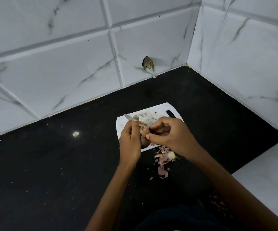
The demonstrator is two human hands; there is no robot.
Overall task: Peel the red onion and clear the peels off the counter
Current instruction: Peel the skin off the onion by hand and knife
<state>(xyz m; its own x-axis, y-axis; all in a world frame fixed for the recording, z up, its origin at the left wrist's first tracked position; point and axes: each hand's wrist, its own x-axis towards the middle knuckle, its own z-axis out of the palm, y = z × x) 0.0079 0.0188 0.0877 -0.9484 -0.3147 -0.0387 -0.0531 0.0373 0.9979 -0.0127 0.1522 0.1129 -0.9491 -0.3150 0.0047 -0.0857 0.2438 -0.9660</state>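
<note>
- Onion [144,130] sits above the board [123,124], gripped in my left hand [130,140] along with a knife [127,116].
- Right hand [166,135] pinches skin at its top.
- I'd peel downward in strips, dropping them onto the peels [164,157] just below the board.

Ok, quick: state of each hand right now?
Left hand: holds the red onion and a knife.
Right hand: fingers pinch the onion's peel.

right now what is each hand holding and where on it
The left hand grips the red onion around its left side, with a knife whose blade tip pokes out above the thumb. The right hand pinches loose peel at the onion's right side.
</note>
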